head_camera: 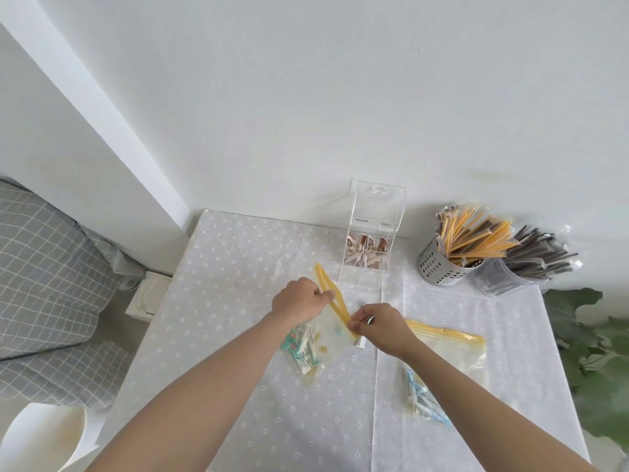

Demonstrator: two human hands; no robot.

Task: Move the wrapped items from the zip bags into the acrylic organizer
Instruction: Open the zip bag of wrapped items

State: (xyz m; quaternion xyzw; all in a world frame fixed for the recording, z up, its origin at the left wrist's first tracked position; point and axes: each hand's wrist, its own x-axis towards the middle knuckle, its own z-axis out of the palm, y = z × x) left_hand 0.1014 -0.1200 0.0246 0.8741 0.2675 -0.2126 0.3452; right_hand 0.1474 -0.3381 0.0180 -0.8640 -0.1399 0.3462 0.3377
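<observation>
- While the near edge of the table (238,386) carries no objects, both forearms cross it toward the work zone.
- A second zip bag (449,349) lies flat at the right, with blue-wrapped items (423,401) at its near end; it appears not yet emptied.
- The left hand (299,299) and right hand (381,327) each pinch the yellow seal strip of the held zip bag (332,330), one on each side, pulling the mouth apart.
- Green-wrapped items (299,349) are bunched in the lower end of that bag, resting on the cloth.
- The acrylic organizer (369,247) stands just beyond the hands with its lid raised; brown-wrapped items (366,255) occupy its rear compartments, and the front section looks empty.
- Judgement: one batch is stowed and two bags remain.
- Clear cloth separates hands and organizer; a metal holder (446,264) of sticks crowds the right rear, the wall (340,97) limits the far side.
</observation>
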